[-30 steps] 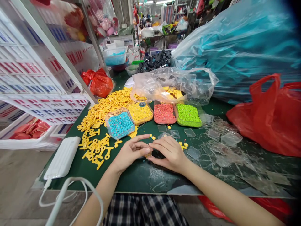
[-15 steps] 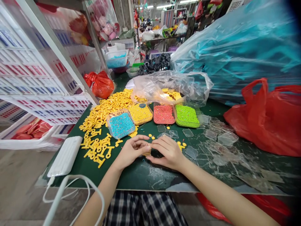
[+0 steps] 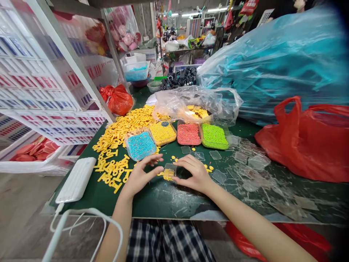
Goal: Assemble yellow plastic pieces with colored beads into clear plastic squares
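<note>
A small yellow plastic piece with a clear square part point(image 3: 169, 172) is between my hands, above the green table point(image 3: 163, 203). My right hand point(image 3: 195, 174) grips its right edge between thumb and fingers. To its left, my left hand point(image 3: 142, 175) is open, thumb and fingers apart, the thumb tip close to the piece's yellow stem. Beyond the hands stand clear trays of tiny beads: blue point(image 3: 141, 145), yellow point(image 3: 163, 133), red point(image 3: 189, 133) and green point(image 3: 214, 136). A dark round disc point(image 3: 164, 123) lies on the yellow beads.
Yellow T-shaped plastic parts point(image 3: 117, 131) are heaped at left, near a white power bank point(image 3: 75, 180) with a cable. Clear plastic squares point(image 3: 256, 162) and scraps lie at right, beside a red bag point(image 3: 305, 145) and a big bag of blue material point(image 3: 280, 72). Crates point(image 3: 60, 120) stand left.
My left hand has drawn back to the left and its fingers have spread. The yellow and clear piece, mostly covered before, now shows in my right hand. The view has shifted slightly.
</note>
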Available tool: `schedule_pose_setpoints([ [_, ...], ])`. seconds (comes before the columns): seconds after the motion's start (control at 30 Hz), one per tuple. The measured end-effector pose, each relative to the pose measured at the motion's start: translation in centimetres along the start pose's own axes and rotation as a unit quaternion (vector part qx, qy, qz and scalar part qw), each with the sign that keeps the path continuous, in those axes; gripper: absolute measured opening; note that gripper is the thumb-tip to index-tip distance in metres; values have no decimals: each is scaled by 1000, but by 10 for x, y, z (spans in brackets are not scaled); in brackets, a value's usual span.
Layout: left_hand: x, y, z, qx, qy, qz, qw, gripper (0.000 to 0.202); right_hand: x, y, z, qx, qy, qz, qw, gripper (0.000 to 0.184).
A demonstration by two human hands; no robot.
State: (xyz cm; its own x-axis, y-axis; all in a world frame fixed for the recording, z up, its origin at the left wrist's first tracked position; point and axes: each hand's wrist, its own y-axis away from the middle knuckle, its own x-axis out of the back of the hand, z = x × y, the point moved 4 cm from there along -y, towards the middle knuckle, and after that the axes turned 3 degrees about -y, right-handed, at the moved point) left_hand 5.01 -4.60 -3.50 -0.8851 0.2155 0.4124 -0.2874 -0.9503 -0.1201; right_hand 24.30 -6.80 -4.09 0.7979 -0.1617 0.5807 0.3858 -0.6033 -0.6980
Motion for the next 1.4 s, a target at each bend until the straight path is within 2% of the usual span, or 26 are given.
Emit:
schedule_pose_setpoints([
  [0.07, -4, 2, 1, -20, -55, -62, 996, 46, -3, 1, 2, -30, -5, -27, 999, 29],
  [0.13, -8, 3, 0, -35, -94, -93, 991, 45, -5, 1, 4, -57, -9, -56, 997, 28],
  [0.3, -10, 3, -8, -65, -167, -110, 978, 39, -12, 5, 6, -91, 17, -131, 987, 29],
  [0.43, -11, 3, -12, -84, -226, -118, 963, 36, -17, 7, 5, -86, 54, -179, 979, 32],
  [0.7, -12, 4, -15, -58, -276, -127, 951, 37, -16, 7, 3, -93, 76, -186, 975, 36],
  [0.87, -12, 4, -13, -53, -282, -125, 950, 51, -11, 7, 3, -110, 66, -174, 976, 33],
  [1.0, -14, 4, -14, -45, -297, -128, 945, 37, -12, 8, 4, -127, 62, -175, 974, 31],
  [1.1, -16, 3, -14, -45, -318, -135, 937, 36, -13, 9, 6, -139, 71, -178, 972, 31],
  [1.23, -19, -8, -9, -73, -359, -154, 918, 34, -15, 5, 6, -149, 92, -204, 963, 30],
  [1.4, -25, -27, -2, -150, -387, -193, 889, 33, -19, -5, 6, -161, 123, -250, 947, 29],
])
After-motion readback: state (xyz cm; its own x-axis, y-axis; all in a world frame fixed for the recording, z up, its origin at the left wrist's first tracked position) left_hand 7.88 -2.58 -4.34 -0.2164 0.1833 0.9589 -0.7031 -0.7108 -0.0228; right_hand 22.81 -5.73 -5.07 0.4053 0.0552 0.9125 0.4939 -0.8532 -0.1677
